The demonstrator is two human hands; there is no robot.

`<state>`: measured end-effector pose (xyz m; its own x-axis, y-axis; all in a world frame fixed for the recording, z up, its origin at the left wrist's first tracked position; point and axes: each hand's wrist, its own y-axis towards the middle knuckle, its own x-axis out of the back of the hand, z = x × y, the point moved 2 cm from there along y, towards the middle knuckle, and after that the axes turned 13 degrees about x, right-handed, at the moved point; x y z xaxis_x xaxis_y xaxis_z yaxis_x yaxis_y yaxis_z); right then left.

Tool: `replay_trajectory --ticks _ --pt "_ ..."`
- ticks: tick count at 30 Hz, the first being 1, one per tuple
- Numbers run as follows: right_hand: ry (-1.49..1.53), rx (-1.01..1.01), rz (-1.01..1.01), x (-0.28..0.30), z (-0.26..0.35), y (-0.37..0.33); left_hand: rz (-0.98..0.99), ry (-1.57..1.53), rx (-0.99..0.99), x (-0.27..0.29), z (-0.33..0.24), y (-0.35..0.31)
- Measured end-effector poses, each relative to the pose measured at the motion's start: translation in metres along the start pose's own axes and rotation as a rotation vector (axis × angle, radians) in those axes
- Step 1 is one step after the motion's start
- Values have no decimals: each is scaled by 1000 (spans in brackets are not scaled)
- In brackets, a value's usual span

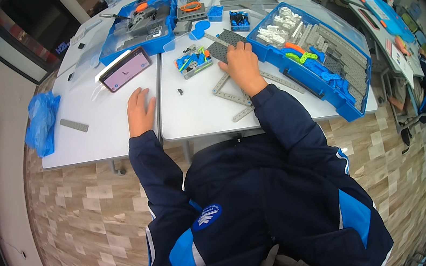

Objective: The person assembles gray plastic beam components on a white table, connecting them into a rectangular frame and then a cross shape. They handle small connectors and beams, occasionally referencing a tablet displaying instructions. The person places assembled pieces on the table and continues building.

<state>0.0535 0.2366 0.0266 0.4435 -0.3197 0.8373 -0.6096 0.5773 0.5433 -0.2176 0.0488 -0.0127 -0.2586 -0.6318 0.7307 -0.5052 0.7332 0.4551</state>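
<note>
My right hand (243,69) is closed over a grey perforated building plate (232,36), thumb at its near left corner and the other fingers curled on top. Under that wrist, thin grey perforated beams (231,96) join at angles on the white table. My left hand (140,112) rests on the table with its fingers apart, holding nothing. Just beyond it a phone (125,70) leans in landscape, its pink screen showing a small dark shape. A small clear box (194,62) of blue, green and grey parts lies between the phone and the plate.
An open blue case (322,97) of sorted white, grey and blue parts stands at right. Another blue case (136,52) sits at far left. A blue plastic bag (43,124) and a loose grey beam (74,125) lie at left. A seam divides the tables.
</note>
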Motion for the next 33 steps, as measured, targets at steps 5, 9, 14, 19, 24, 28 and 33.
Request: replay_trajectory --ticks 5,9,14,19,24,28,33 --pt "44 -16 11 0 0 -1 6 1 -9 0 1 0" --pt "144 -50 21 4 -3 1 4 11 -10 0 1 0" --pt "215 -103 89 13 -7 9 14 3 -5 1 0 0" --pt "118 -58 -80 21 -9 23 20 2 15 1 -2 0" --pt "-104 74 -151 15 -22 63 34 -6 30 2 -3 0" --pt "-264 -10 248 7 -43 98 25 -11 35 2 -3 -1" --pt "-234 -61 400 -2 -62 95 15 1 14 1 -2 -1"
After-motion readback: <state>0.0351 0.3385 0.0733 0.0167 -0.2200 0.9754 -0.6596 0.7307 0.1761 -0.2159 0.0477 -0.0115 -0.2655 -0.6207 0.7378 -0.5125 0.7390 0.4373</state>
